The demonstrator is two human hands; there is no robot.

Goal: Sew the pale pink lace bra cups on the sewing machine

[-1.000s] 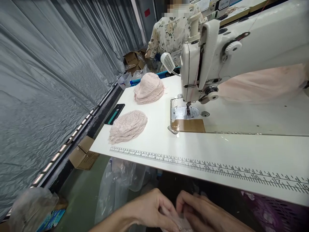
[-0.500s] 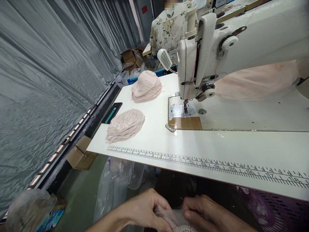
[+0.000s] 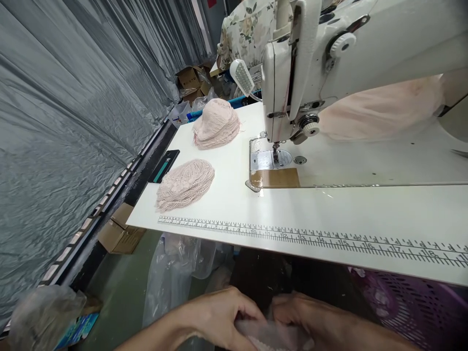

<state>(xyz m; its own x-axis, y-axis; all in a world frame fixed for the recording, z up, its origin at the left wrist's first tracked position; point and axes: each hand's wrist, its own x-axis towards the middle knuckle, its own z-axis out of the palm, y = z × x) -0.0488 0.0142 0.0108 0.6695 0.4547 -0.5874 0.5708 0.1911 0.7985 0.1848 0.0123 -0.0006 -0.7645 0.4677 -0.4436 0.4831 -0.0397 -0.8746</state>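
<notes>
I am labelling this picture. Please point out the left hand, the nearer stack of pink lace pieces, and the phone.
left hand (image 3: 215, 317), head view, back of the hand.
nearer lace stack (image 3: 185, 184), head view, top middle.
phone (image 3: 164, 165), head view, middle of its dark face.

You're in a garment sewing workshop — an industrial sewing machine (image 3: 329, 73) fills the upper right, its white table (image 3: 329, 214) carries a printed ruler (image 3: 310, 240) along the near edge, stacks of pink lace pieces (image 3: 215, 124) sit centre-left, and cardboard boxes (image 3: 190, 80) stand behind.
</notes>
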